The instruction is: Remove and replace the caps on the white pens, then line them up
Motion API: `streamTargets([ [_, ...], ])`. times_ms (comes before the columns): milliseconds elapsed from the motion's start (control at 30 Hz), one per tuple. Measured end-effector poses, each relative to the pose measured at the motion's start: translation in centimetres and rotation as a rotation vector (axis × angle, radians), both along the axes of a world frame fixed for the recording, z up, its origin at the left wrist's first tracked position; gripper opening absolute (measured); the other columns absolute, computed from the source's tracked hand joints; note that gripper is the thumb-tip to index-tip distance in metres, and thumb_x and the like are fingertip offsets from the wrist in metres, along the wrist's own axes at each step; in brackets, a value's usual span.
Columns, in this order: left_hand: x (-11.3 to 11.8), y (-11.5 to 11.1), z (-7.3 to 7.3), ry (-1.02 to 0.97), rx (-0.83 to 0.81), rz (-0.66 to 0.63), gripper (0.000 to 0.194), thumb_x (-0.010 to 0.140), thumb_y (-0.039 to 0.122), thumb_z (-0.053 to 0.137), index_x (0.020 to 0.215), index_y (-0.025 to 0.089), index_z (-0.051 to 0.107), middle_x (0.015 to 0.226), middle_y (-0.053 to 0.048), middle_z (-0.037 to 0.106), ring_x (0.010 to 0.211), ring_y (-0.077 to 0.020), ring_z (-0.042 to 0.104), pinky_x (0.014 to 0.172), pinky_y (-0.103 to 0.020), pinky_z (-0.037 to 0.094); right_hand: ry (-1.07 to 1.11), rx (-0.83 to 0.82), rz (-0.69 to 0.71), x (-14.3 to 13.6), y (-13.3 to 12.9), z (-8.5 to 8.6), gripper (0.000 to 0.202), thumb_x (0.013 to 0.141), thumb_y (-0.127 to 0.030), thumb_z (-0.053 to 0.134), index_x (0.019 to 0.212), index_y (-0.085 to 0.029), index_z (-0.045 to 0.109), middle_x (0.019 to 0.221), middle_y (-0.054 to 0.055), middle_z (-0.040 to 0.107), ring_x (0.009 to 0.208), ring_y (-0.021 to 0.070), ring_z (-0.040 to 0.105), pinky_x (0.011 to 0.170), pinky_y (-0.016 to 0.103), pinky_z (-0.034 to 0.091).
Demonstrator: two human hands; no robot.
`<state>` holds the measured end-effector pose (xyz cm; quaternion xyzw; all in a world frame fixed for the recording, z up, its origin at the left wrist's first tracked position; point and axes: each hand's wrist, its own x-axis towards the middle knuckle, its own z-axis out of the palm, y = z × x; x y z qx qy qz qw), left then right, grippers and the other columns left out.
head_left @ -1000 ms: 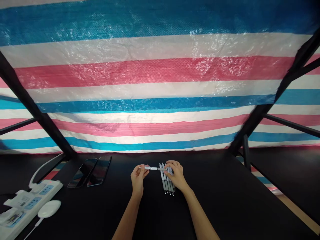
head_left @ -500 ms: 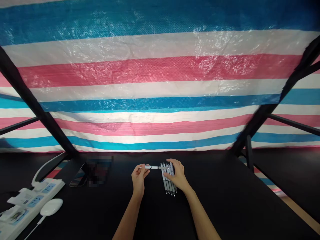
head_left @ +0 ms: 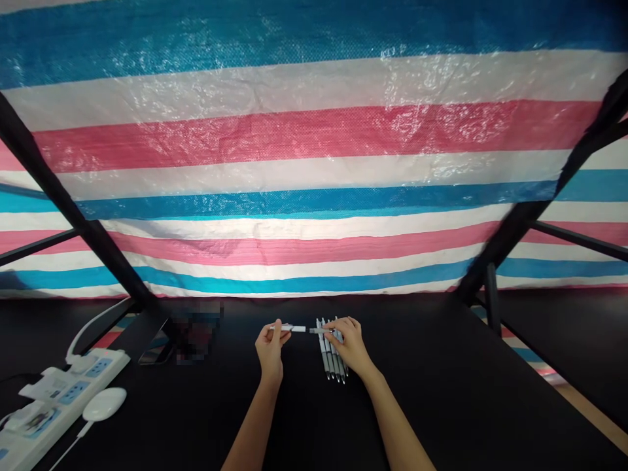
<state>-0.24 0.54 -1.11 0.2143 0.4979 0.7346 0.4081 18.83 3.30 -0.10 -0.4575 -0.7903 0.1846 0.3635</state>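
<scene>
My left hand [head_left: 269, 348] pinches the white pen barrel [head_left: 297, 328], which lies level and points right. My right hand [head_left: 349, 341] is closed on the grey front section of the pen [head_left: 318, 331], in line with the barrel. Between the two pieces shows a narrow dark gap; whether anything thin bridges it I cannot tell. Beneath the right fingers, several grey-and-white pens [head_left: 330, 361] lie side by side on the black table [head_left: 314, 418], tips toward me. The right hand partly covers their upper ends.
A white power strip [head_left: 69, 402] with plugs and a round white charger [head_left: 104, 404] are at the left. Near them lies a dark phone [head_left: 157, 343] beside a blurred patch. Striped plastic sheeting [head_left: 304, 242] hangs behind the table between black frame posts [head_left: 495, 255].
The pen's white barrel and grey front section have drawn apart. My left hand has shifted slightly left; my right hand's fingers have closed in on the grey piece.
</scene>
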Motion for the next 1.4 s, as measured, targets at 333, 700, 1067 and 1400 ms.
streamTargets([
  [333, -0.7, 0.3, -0.2, 0.0, 0.031, 0.075, 0.034, 0.066, 0.045, 0.071, 0.073, 0.013, 0.061, 0.067, -0.003, 0.068, 0.065, -0.0155, 0.067, 0.067, -0.03, 0.057, 0.049, -0.024, -0.048, 1.1, 0.6, -0.3, 0.022, 0.086, -0.037, 0.05, 0.092, -0.026, 0.067, 0.092, 0.003, 0.069, 0.093, 0.0235, 0.059, 0.092, 0.043, 0.032],
  [700, -1.3, 0.5, 0.0, -0.006, 0.033, 0.119, 0.033, 0.067, 0.044, 0.069, 0.073, 0.014, 0.057, 0.065, -0.002, 0.068, 0.061, -0.0164, 0.068, 0.063, -0.029, 0.057, 0.135, -0.073, -0.075, 2.2, 1.2, -0.4, 0.026, 0.083, -0.04, 0.05, 0.092, -0.024, 0.068, 0.095, 0.005, 0.07, 0.093, 0.0252, 0.06, 0.092, 0.044, 0.033],
  [1067, -1.1, 0.4, 0.1, 0.042, 0.023, 0.083, 0.034, 0.068, 0.046, 0.068, 0.075, 0.014, 0.058, 0.067, -0.004, 0.069, 0.064, -0.0184, 0.069, 0.063, -0.03, 0.057, 0.095, -0.04, -0.106, 2.1, 1.2, -0.4, 0.024, 0.082, -0.038, 0.05, 0.091, -0.024, 0.068, 0.094, 0.004, 0.07, 0.092, 0.0244, 0.061, 0.09, 0.043, 0.035],
  [1400, -0.3, 0.1, 0.9, 0.058, 0.005, 0.038, 0.035, 0.067, 0.047, 0.068, 0.073, 0.014, 0.057, 0.066, -0.004, 0.069, 0.062, -0.0178, 0.068, 0.062, -0.029, 0.057, 0.084, -0.051, -0.072, 1.6, 1.0, -0.4, 0.029, 0.084, -0.043, 0.048, 0.093, -0.025, 0.068, 0.094, 0.005, 0.07, 0.093, 0.0253, 0.06, 0.091, 0.044, 0.032],
])
